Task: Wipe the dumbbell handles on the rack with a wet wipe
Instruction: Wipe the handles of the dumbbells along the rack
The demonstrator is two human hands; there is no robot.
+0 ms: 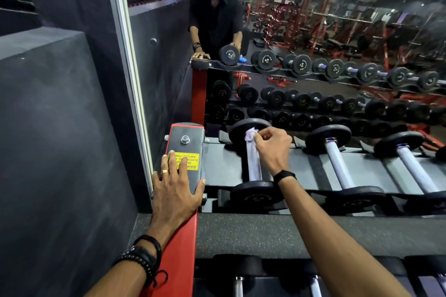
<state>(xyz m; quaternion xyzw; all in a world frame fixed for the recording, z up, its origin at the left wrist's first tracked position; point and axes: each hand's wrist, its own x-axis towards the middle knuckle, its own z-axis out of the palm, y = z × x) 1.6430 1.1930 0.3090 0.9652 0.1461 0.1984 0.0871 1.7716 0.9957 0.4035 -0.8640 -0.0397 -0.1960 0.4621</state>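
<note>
The wet wipe (251, 134) sits at the far end of the first dumbbell handle (254, 164) on the rack (217, 159), pinched by the right hand (272, 147). The left hand (177, 188) lies flat on the rack's end plate (184, 149). Wiping has probably only begun; the neighbouring handles (337, 164) remain.

A yellow sticker (187, 161) on the rack's grey end plate (184, 152) carries black print, partly hidden under the left hand (175, 190): "…NDLY RETURN", then "…K THE WEIGHTS", then a covered line. The white lettering on the mirrored dumbbell ends is too small to read.
</note>
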